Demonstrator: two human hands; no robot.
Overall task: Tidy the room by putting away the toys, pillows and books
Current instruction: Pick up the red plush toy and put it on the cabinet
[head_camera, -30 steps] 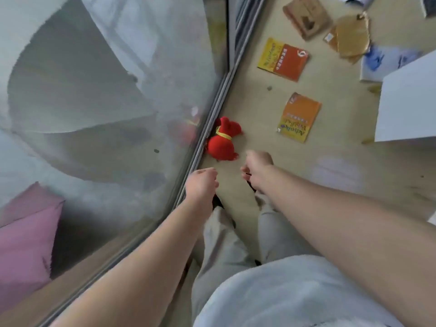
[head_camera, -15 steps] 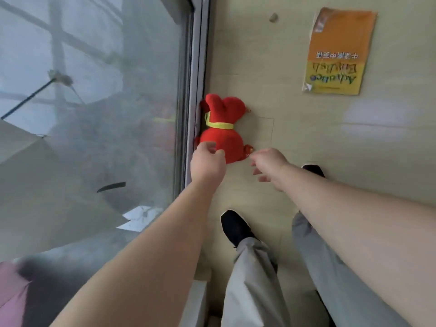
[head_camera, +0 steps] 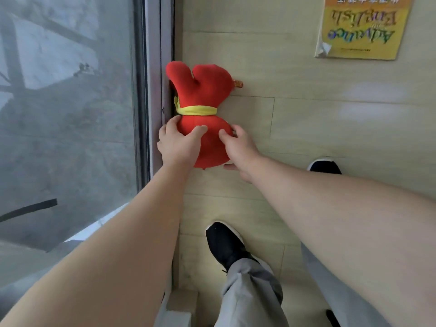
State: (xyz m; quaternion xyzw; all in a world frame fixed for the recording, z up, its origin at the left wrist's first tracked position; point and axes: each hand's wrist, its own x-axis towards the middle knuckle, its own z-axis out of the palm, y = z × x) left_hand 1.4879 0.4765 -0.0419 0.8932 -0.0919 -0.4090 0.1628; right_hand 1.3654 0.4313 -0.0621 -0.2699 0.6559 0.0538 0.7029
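A red plush toy (head_camera: 203, 90) with a yellow band round its neck lies on the wooden floor against the window frame. My left hand (head_camera: 177, 143) grips its rounded lower part from the left, thumb on top. My right hand (head_camera: 238, 147) grips the same part from the right, thumb on the red fabric and fingers under the bottom edge. An orange and yellow book (head_camera: 363, 27) lies flat on the floor at the upper right, its title upside down to me.
A floor-to-ceiling window (head_camera: 70, 114) with a grey metal frame (head_camera: 155, 67) runs along the left. My black shoes (head_camera: 224, 244) and grey trousers stand on the pale wood floor (head_camera: 306, 114) below the toy.
I have leaned closer to the floor. Both hands have closed round the lower part of the red plush toy, which they only reached toward before.
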